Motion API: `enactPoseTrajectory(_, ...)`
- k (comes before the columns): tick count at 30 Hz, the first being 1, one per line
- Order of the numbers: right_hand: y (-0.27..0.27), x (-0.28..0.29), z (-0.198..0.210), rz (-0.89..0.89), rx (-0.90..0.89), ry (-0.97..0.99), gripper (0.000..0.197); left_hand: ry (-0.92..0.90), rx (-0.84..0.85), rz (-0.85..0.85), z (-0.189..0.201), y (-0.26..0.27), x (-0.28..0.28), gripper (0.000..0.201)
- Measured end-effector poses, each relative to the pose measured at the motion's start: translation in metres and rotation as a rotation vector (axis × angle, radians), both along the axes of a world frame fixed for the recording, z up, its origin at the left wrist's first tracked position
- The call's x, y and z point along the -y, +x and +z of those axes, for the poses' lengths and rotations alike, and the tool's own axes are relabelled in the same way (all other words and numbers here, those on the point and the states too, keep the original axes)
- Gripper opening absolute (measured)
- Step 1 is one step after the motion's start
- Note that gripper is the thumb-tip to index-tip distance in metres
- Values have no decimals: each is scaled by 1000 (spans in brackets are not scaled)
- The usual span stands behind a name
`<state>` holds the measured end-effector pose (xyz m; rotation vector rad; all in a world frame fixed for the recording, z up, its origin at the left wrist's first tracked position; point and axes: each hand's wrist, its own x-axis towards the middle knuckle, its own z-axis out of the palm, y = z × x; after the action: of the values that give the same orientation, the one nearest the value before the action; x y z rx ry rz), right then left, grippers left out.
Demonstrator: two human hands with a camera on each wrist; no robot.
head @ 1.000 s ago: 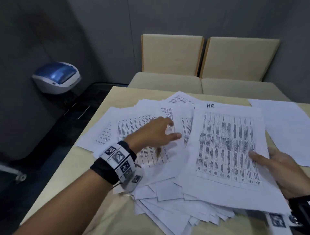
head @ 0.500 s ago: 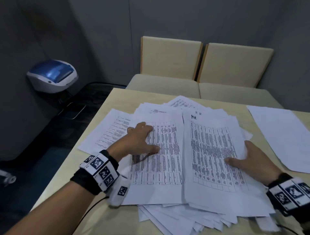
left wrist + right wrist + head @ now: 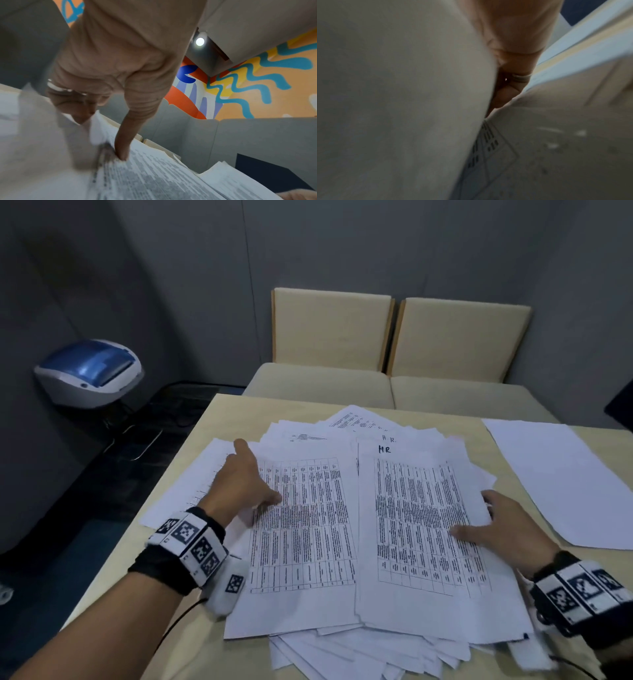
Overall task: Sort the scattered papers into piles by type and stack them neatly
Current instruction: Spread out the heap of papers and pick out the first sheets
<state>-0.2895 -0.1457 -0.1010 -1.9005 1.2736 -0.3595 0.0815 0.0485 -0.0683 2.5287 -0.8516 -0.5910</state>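
A loose pile of white papers (image 3: 342, 655) covers the beige table (image 3: 246, 414). Two printed table sheets lie side by side on top. My left hand (image 3: 253, 474) holds the left sheet (image 3: 308, 525) at its left edge. Its thumb (image 3: 122, 148) presses on the print, and the curled fingers sit behind the raised edge. My right hand (image 3: 479, 515) holds the right sheet (image 3: 421, 525), marked "HR", at its right edge, thumb on top. A ringed finger (image 3: 513, 86) is tucked between sheets there.
A separate stack of blank white sheets (image 3: 565, 481) lies at the table's right. Two beige seats (image 3: 394, 337) stand behind the far edge. A blue and white machine (image 3: 89, 371) sits low at the left, off the table.
My right hand has lowered the lifted "HR" sheet onto the right side of the pile. My left hand has drawn back from the pile's middle to the left sheet's edge.
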Motion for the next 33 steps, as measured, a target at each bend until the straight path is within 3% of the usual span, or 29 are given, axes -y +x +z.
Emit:
enactPoseTrajectory(4, -20, 8, -3, -40, 69, -63, 30, -169, -2, 79, -2, 14, -5, 80)
enactPoseTrajectory(8, -35, 11, -3, -97, 84, -119, 9, -246, 50, -23, -5, 4, -3, 42)
enactPoseTrajectory(13, -54, 16, 5, -208, 394, 109, 44, -261, 103, -62, -10, -4, 9, 15)
enactPoseTrajectory(15, -59, 20, -1, -225, 517, 235, 58, -263, 4, -62, -9, -5, 10, 6)
enactPoseTrajectory(16, -58, 19, -3, -232, 581, 309, 58, -287, -77, -55, -8, -7, 10, 7)
enactPoseTrajectory(18, -51, 10, 3, -216, 634, 404, 25, -353, -188, -38, -6, -15, 14, 11)
enactPoseTrajectory(23, -37, -2, 5, -191, 648, 418, 24, -400, -349, -97, -10, -67, 48, 17)
enactPoseTrajectory(24, -33, -3, 4, -189, 633, 401, 24, -388, -397, -106, -10, -82, 54, 28)
enactPoseTrajectory(27, -26, -10, 3, -141, 658, 360, 20, -336, -522, -131, -12, -122, 74, 91)
enactPoseTrajectory(28, -25, -13, 2, -83, 642, 342, 33, -309, -523, -150, -10, -134, 79, 103)
enactPoseTrajectory(30, -27, -16, -2, -16, 584, 319, 80, -299, -510, -189, -10, -152, 87, 108)
enactPoseTrajectory(31, -27, -17, -3, -23, 582, 303, 84, -309, -503, -190, -11, -157, 91, 107)
enactPoseTrajectory(33, -27, -19, -4, -31, 585, 276, 59, -347, -488, -162, -9, -164, 92, 102)
